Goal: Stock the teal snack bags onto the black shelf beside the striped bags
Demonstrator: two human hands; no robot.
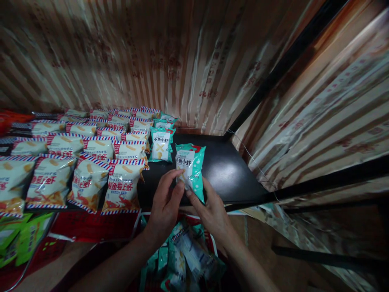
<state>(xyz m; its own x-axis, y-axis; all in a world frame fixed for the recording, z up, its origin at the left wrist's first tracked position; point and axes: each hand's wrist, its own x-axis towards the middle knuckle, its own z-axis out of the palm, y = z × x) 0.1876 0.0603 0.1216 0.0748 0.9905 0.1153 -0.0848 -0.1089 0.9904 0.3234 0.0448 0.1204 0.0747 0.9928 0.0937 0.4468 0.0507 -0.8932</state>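
Between my two hands is a teal and white snack bag (189, 162), held upright over the black shelf (234, 170). My left hand (167, 196) grips its lower left side, thumb and fingers pressed on the front. On its lower right, my right hand (211, 202) wraps the edge with the thumb in front. Behind and to the left stands a matching teal bag (161, 145), first in a short row going back. Below my forearms, a heap of more teal bags (179, 255) lies in a container whose full shape is hidden.
Rows of white bags with red and blue striped edges (123, 184) fill the shelf's left part. Striped sheeting (170, 61) hangs behind. Black frame bars (282, 69) and a thin wire (252, 156) bound the right end. Green packets (30, 239) lie low at the left.
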